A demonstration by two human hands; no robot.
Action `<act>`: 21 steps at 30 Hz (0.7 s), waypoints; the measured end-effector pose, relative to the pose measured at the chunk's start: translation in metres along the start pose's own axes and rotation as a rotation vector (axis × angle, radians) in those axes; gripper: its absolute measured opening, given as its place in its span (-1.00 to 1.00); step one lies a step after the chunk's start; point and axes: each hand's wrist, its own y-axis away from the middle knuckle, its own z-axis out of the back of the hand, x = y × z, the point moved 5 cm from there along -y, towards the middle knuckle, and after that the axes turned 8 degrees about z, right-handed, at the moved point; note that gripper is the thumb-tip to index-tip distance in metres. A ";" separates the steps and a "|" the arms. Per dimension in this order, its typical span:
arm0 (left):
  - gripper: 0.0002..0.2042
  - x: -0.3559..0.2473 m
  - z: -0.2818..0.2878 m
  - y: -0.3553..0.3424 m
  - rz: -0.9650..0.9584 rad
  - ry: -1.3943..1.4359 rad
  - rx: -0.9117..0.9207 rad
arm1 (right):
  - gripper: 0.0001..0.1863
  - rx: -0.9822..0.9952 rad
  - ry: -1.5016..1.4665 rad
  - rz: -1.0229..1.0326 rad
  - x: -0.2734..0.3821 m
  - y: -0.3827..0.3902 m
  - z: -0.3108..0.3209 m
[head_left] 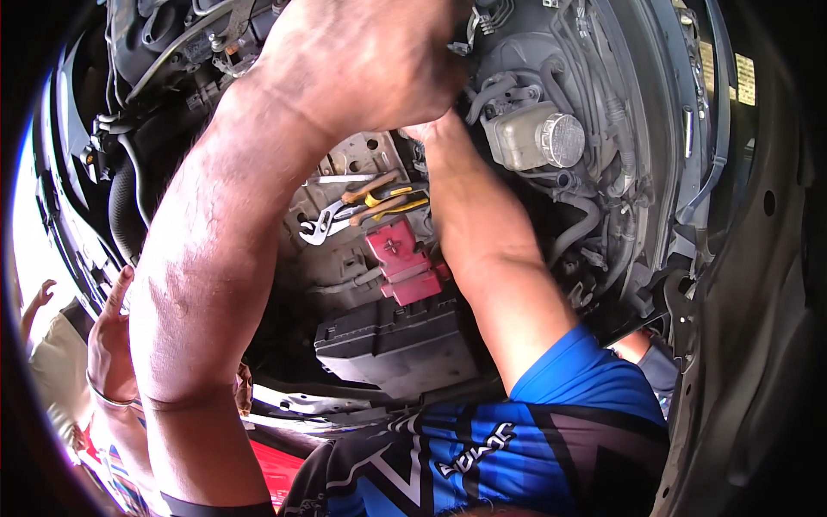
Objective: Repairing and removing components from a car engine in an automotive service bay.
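Observation:
My left hand [370, 65] reaches over the engine bay at the top centre, with its back toward me. Its fingers curl away and blur at the far edge, so what they close on is hidden. Beneath it comes my right hand [422, 129], nearly all covered; only its wrist side shows. Just nearer than both hands, a metal battery tray [297, 250] carries slip-joint pliers [325, 222] with silver jaws, a tool with yellow-and-black handles [392, 200], a wooden-handled tool [372, 187] and a slim silver wrench [345, 178].
A red plastic terminal cover [399, 254] lies beside the tools, above a black box [396, 345]. Right of my right arm stands a fluid reservoir [521, 138] with a ribbed cap among hoses. Another person's hand [112, 345] rests at the left edge of the car.

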 end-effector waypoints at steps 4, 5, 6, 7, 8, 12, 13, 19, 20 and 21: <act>-0.85 0.001 -0.017 -0.012 0.029 0.021 0.029 | -0.62 -0.100 0.089 0.097 -0.005 0.027 -0.020; -0.86 -0.006 -0.011 -0.009 0.037 -0.031 0.022 | -0.55 -0.111 0.072 0.077 -0.009 0.035 -0.028; -0.86 -0.007 -0.013 -0.009 0.039 -0.040 0.029 | -0.55 -0.107 0.065 0.068 -0.014 0.041 -0.038; -0.86 -0.009 -0.021 -0.010 0.023 -0.033 0.062 | -0.54 -0.024 0.066 0.097 -0.011 0.049 -0.051; -0.86 -0.011 -0.029 -0.014 0.005 -0.029 0.092 | -0.53 0.063 0.068 0.127 -0.007 0.052 -0.058; -0.97 -0.014 -0.081 -0.049 0.003 0.035 0.094 | -0.51 -0.106 0.041 0.098 -0.002 0.054 -0.041; -0.88 -0.019 -0.087 -0.054 0.083 0.151 0.275 | -0.51 -0.163 0.029 0.093 0.004 0.054 -0.034; -0.70 -0.014 -0.146 -0.051 0.264 0.770 0.523 | -0.61 -0.173 0.085 0.111 -0.002 0.076 -0.058; -0.67 -0.016 -0.142 -0.043 0.272 0.818 0.572 | -0.61 -0.185 0.107 0.128 0.010 0.081 -0.053; -0.67 -0.009 -0.138 -0.031 0.275 0.847 0.563 | -0.62 -0.196 0.127 0.146 0.021 0.087 -0.049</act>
